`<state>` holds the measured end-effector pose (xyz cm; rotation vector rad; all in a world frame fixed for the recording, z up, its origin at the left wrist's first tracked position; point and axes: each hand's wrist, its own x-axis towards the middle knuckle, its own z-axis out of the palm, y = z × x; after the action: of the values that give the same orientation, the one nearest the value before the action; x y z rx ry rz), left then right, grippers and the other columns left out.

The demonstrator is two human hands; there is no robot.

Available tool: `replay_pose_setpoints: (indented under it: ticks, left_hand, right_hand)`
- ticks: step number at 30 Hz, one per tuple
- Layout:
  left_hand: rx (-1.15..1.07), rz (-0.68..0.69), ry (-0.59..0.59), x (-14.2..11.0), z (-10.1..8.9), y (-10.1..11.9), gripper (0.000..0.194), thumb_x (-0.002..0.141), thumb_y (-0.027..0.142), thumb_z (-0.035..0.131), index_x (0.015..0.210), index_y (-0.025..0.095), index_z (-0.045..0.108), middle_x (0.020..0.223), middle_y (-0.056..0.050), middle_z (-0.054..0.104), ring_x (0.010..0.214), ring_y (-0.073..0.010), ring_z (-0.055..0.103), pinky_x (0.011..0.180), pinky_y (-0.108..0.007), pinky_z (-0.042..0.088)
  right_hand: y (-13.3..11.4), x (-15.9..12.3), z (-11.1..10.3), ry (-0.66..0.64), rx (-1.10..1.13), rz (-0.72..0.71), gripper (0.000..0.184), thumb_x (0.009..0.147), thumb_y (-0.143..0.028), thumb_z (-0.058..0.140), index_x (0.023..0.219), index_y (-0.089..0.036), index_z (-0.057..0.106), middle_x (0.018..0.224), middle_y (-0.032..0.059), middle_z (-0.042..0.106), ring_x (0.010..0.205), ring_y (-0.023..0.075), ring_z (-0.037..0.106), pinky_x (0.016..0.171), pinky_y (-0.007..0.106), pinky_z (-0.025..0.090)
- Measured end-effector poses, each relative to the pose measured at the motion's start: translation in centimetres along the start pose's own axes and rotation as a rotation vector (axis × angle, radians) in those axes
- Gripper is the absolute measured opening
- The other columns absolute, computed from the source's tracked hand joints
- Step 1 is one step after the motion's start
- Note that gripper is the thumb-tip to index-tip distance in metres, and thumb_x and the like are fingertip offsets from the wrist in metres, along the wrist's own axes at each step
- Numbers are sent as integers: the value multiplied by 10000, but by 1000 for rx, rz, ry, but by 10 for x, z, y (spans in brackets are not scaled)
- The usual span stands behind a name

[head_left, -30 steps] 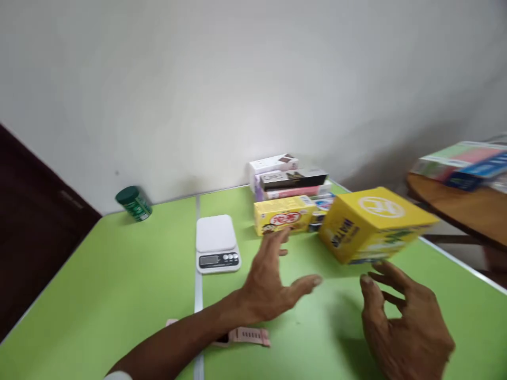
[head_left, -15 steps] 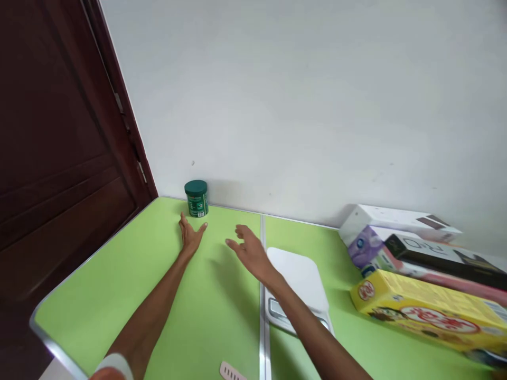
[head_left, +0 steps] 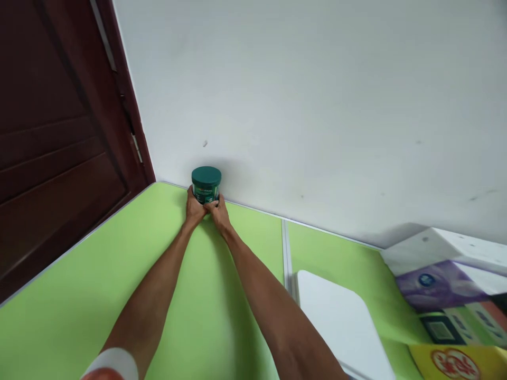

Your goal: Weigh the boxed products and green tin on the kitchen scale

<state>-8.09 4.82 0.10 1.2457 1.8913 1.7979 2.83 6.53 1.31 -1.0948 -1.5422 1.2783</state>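
A green lidded canister (head_left: 206,182) stands upright near the wall at the far left part of the table. My left hand (head_left: 194,208) is wrapped round its left side. From the right, my right hand (head_left: 219,212) grips the same canister, with its thumb across the lower front. The two thumbs come close together there. Both hands hide the lower part of the label, and I cannot tell whether the base still rests on the table.
A white kitchen scale (head_left: 336,322) lies on the green table (head_left: 206,295), right of my right forearm. Several boxes, among them a purple one (head_left: 431,282) and a yellow one (head_left: 455,361), are stacked at the right. Behind stands the wall; a dark door (head_left: 51,148) is at the left.
The view has swung left. The yellow cube-shaped box near my right hand has left the view. Both open hands have reached forward to the far left and closed round the green canister.
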Motion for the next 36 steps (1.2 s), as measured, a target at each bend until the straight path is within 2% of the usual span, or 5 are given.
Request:
replay_pose_setpoints:
  ticks: [7,17,26,30,36]
  left_hand:
    - [87,-71,54,-30,-18,26,640,545,353,873,1082,220,550,961,-53,721,852,-224,710,786,-351,562]
    - [181,-92,86,-159,-76,87,626,511,440,838,1025,231,548,827,-11,698,748,-255,689,702,-390,555]
    - [-165,118,-276,-255,9,200,624,543,356,871,1063,210,560,978,-39,748,817,-216,704,763,-337,570]
    - [-75,111,-352,-282,46,211,607,554,371,871,1054,213,564,930,-38,747,799,-233,705,718,-339,554]
    - [5,76,-417,-296,67,204,608,548,380,883,1044,221,570,925,-54,764,813,-255,726,726,-352,557]
  right_hand:
    - [-20,-39,-9,-72,-56,-33,535,816,-319,598,1339,-218,544,1306,65,669,1268,260,548,1082,392,441]
    - [-68,-186,-47,-47,-80,12,523,627,-266,800,1118,-231,622,1043,45,699,1002,278,671,851,390,548]
    - [-94,-284,-191,311,-285,-147,598,759,-418,768,1266,-185,553,1209,138,640,1166,342,599,967,468,506]
    - [-76,-296,-234,395,-326,-130,574,754,-415,775,1242,-198,565,1181,123,659,1164,339,616,967,449,514]
    - [-45,-296,-257,414,-295,-119,564,755,-412,781,1242,-214,577,1185,116,668,1157,332,636,983,452,519]
